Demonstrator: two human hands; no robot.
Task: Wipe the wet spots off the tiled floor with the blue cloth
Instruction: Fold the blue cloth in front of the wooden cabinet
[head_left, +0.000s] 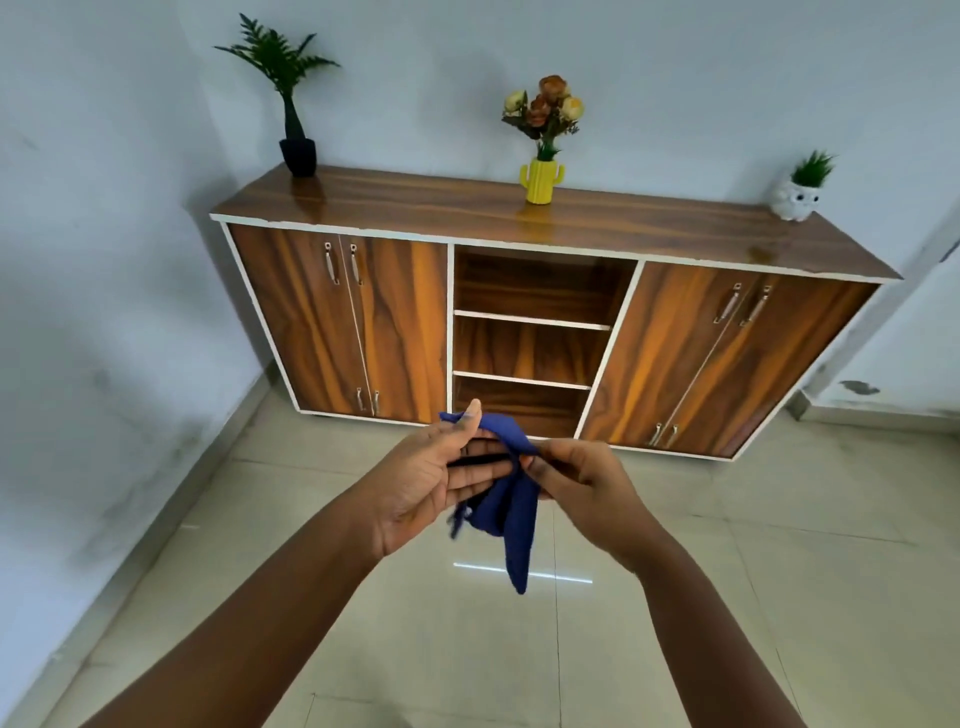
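Blue cloth (511, 499) pinched between left hand (431, 483), right hand (582, 483) grip.

A wooden sideboard with three potted decorations, set against a pale wall.

A long brown wood-grain sideboard with white edging (519, 218) is placed against a pale grey wall (675, 78). Double doors with metal handles are seen at each end, and three open shelves (530, 327) between them. On its top, a green leafy plant in a black pot (297, 156) stands at the left, a yellow cactus-shaped vase of orange and cream flowers (540, 179) near the middle, and a white owl-shaped pot of green grass (795, 200) at the right.
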